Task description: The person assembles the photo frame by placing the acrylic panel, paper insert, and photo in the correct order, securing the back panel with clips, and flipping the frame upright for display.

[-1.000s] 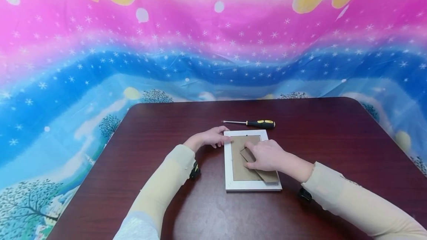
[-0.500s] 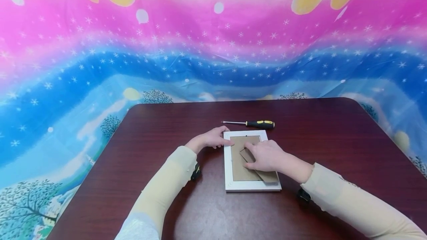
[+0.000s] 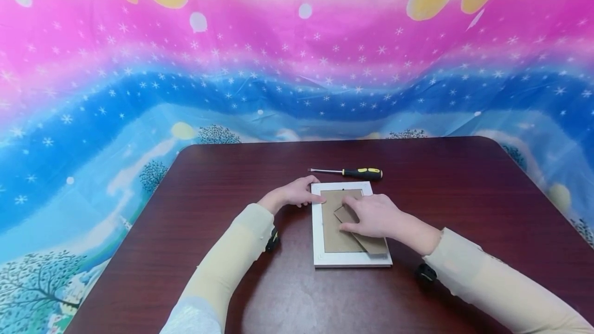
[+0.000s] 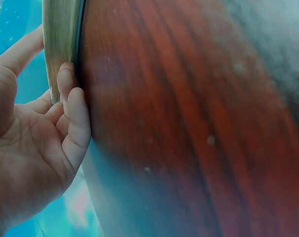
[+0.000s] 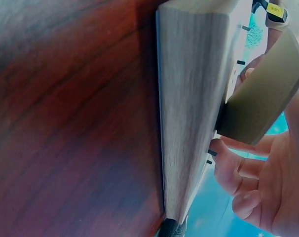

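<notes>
A white picture frame (image 3: 317, 231) lies face down on the table, its brown backing board (image 3: 331, 236) facing up. My left hand (image 3: 295, 192) holds the frame's far left corner, thumb over the border and fingers against the side. The left wrist view shows those fingers at the frame's edge (image 4: 60, 44). On the backing board is a brown easel stand (image 3: 369, 245), set slantwise. My right hand (image 3: 375, 215) straddles the stand, with thumb and index finger on either side. Seen from the right wrist, the stand (image 5: 265, 94) tilts off the back, and small dark tabs (image 5: 212, 153) stick out.
Just beyond the frame, a screwdriver (image 3: 364, 172) with a black and yellow handle lies crosswise. The dark red wooden table (image 3: 223, 169) has rounded far corners. Behind it hangs a colourful printed cloth (image 3: 297, 66).
My right hand has shifted very slightly to the right over the stand. The left thumb has slid a little further over the border. The frame stays nearly where it was.
</notes>
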{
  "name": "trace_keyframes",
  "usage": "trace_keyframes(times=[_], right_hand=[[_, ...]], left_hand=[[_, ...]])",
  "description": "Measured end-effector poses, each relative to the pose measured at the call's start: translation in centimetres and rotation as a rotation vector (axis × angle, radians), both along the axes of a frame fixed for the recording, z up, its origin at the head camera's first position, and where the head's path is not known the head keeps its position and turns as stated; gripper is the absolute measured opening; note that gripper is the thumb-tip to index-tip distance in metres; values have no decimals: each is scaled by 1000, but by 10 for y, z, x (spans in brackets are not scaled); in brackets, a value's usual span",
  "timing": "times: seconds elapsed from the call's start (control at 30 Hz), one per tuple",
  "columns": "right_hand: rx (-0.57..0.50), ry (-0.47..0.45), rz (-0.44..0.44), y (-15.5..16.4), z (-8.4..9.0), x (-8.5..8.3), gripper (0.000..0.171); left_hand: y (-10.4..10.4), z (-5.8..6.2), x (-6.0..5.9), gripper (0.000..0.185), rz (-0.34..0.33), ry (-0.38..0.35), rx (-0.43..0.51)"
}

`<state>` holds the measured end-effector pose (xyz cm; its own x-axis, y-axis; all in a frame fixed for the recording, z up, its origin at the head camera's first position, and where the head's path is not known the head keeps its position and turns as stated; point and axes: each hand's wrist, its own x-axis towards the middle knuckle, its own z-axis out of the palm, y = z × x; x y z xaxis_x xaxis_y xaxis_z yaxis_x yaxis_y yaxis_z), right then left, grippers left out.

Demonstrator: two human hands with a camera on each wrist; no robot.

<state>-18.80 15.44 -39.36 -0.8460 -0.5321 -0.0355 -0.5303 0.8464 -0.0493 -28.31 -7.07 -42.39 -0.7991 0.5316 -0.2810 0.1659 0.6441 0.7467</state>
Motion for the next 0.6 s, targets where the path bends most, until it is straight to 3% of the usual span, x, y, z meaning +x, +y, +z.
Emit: trace_keyframes(times=[0.3,0.6], right_hand=[[-90,23,9,9,10,-16,59],[-152,172,44,24,12,-59,37]], left_hand=[[1,1,1,48,0,-11,1],[1,0,1,45,17,-17,9]])
